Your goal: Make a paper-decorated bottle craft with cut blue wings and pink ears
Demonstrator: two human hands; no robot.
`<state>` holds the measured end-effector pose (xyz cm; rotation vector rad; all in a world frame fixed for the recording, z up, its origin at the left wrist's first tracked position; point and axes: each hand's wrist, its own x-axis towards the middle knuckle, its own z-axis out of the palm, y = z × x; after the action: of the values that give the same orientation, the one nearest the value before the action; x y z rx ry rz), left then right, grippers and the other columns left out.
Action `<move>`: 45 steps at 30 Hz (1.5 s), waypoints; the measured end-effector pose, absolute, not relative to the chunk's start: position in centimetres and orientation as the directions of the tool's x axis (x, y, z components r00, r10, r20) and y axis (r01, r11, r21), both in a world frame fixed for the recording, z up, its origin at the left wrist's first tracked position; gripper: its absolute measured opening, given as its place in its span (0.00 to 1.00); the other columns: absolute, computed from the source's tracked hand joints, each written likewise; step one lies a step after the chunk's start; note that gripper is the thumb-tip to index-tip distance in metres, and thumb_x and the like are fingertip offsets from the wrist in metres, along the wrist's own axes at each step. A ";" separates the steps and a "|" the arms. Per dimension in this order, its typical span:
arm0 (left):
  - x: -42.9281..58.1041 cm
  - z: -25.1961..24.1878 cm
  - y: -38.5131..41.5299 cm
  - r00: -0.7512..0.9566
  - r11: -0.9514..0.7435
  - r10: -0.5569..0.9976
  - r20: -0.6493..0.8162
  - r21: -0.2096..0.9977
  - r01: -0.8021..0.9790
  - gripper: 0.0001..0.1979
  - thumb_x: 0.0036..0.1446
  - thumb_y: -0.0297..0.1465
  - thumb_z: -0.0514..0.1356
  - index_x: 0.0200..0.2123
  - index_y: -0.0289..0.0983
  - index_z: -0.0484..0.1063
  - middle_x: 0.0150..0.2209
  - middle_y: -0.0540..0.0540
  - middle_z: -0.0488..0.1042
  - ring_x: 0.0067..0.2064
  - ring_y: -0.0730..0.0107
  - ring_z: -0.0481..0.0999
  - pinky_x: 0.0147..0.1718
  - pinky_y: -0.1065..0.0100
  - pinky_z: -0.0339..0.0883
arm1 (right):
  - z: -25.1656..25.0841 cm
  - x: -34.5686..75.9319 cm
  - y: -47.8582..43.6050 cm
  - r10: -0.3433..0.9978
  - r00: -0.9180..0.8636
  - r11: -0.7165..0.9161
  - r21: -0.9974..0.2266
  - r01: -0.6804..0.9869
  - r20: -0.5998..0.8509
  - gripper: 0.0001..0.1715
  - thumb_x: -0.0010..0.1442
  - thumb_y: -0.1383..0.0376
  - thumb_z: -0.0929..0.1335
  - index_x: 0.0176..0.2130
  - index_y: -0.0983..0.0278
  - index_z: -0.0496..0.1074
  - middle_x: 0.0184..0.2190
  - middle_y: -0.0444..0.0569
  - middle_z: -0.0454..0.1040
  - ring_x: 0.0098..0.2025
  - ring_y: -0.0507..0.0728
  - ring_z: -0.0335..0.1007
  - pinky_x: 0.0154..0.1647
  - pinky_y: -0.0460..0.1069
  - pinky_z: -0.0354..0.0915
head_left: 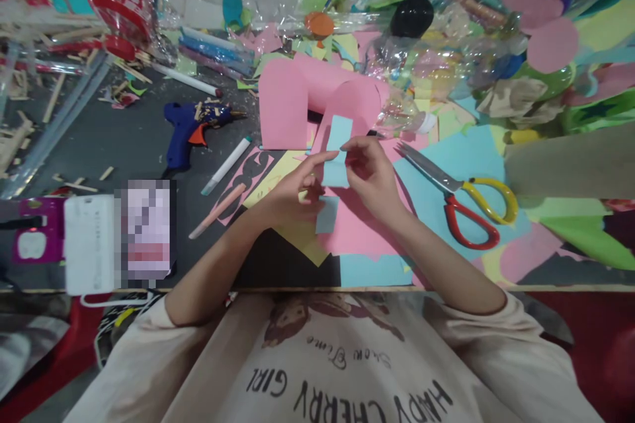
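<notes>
Light blue paper (340, 133) is at the fingertips of both hands, above a pink sheet. With the thumb and fingers bent together, my right hand (372, 175) pinches its right edge. My left hand (296, 190) meets it from the left, index finger reaching across and the other fingers curled; its exact grip is partly hidden. Another light blue part (336, 174) shows just below the fingertips; I cannot tell whether it is the same strip. A small light blue piece (327, 214) lies near my left hand. Behind them rests a pink paper-covered form (322, 82).
To the right lie scissors (454, 192) with red and yellow handles. At left are a blue glue gun (186, 132), a marker (227, 165), a phone (147, 228) and a white power bank (89, 244). Plastic bottles (407, 66) and paper scraps crowd the back.
</notes>
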<state>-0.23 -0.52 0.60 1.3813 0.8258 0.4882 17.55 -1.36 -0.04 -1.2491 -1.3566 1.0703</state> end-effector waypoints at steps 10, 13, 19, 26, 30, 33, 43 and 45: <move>-0.2 -0.3 -0.8 0.621 -0.004 0.778 -0.095 0.988 0.156 0.31 0.49 0.24 0.58 0.58 0.40 0.61 0.34 0.52 0.69 0.32 0.76 0.70 0.38 0.70 0.69 | -0.9 17.8 -1.3 0.996 0.081 0.039 -0.999 0.000 0.039 0.17 0.53 0.53 0.74 0.29 0.60 0.67 0.26 0.39 0.68 0.28 0.49 0.64 0.33 0.49 0.66; -0.1 -0.6 -0.8 0.608 -0.050 0.794 -0.012 0.995 0.085 0.31 0.50 0.24 0.60 0.58 0.44 0.59 0.43 0.50 0.70 0.31 0.79 0.70 0.42 0.68 0.71 | -1.1 17.8 -1.3 0.993 0.109 0.037 -0.999 -0.005 0.036 0.17 0.52 0.54 0.75 0.29 0.60 0.67 0.26 0.39 0.68 0.27 0.49 0.63 0.31 0.48 0.65; -0.2 -1.0 -0.5 0.619 -0.253 0.774 0.134 0.961 0.108 0.23 0.51 0.20 0.57 0.50 0.42 0.68 0.49 0.47 0.71 0.31 0.81 0.69 0.46 0.68 0.71 | -1.6 17.8 -1.1 0.987 0.147 0.064 -0.998 0.004 0.064 0.22 0.50 0.52 0.76 0.31 0.59 0.63 0.24 0.36 0.65 0.24 0.48 0.61 0.27 0.46 0.63; -0.3 -1.0 -0.5 0.632 -0.396 0.751 0.192 0.897 0.199 0.25 0.50 0.18 0.55 0.51 0.37 0.70 0.50 0.43 0.75 0.32 0.79 0.71 0.36 0.74 0.70 | -2.4 18.6 -0.5 0.984 0.143 0.115 -0.991 -0.071 0.104 0.22 0.55 0.51 0.73 0.43 0.52 0.62 0.26 0.36 0.62 0.23 0.49 0.60 0.27 0.47 0.62; -0.3 -0.8 -0.6 0.642 -0.404 0.748 0.166 0.882 0.242 0.26 0.48 0.17 0.53 0.51 0.35 0.72 0.49 0.42 0.76 0.32 0.79 0.71 0.36 0.73 0.71 | -2.4 19.0 -0.1 0.982 0.166 0.100 -0.995 -0.030 0.094 0.21 0.54 0.50 0.73 0.43 0.52 0.64 0.28 0.38 0.64 0.24 0.49 0.60 0.27 0.48 0.62; -0.3 -0.4 -0.7 0.647 -0.370 0.752 0.125 0.893 0.258 0.26 0.48 0.17 0.53 0.51 0.35 0.73 0.49 0.41 0.77 0.32 0.79 0.71 0.35 0.73 0.72 | -2.1 18.8 -0.1 0.983 0.178 0.044 -0.999 0.007 0.045 0.22 0.53 0.48 0.74 0.41 0.54 0.66 0.23 0.36 0.61 0.23 0.49 0.58 0.26 0.48 0.62; -0.7 0.6 -0.3 0.678 -0.237 0.735 0.026 0.946 0.222 0.23 0.51 0.20 0.58 0.52 0.35 0.73 0.50 0.40 0.79 0.39 0.72 0.76 0.37 0.71 0.73 | -1.9 19.0 0.1 0.978 0.192 0.093 -0.996 -0.020 0.087 0.17 0.51 0.52 0.75 0.29 0.59 0.68 0.26 0.39 0.69 0.25 0.48 0.64 0.26 0.47 0.65; -0.7 0.8 -0.4 0.674 -0.225 0.739 0.009 0.946 0.234 0.22 0.52 0.20 0.58 0.52 0.35 0.73 0.50 0.41 0.79 0.38 0.72 0.76 0.37 0.71 0.72 | -2.0 19.3 0.2 0.975 0.200 0.100 -0.995 -0.024 0.093 0.16 0.50 0.53 0.75 0.29 0.59 0.69 0.26 0.39 0.69 0.25 0.48 0.64 0.26 0.47 0.65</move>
<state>-0.65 -0.39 0.76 1.7793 0.7789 0.5687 19.30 0.18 -2.04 -1.2019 -1.0818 1.0083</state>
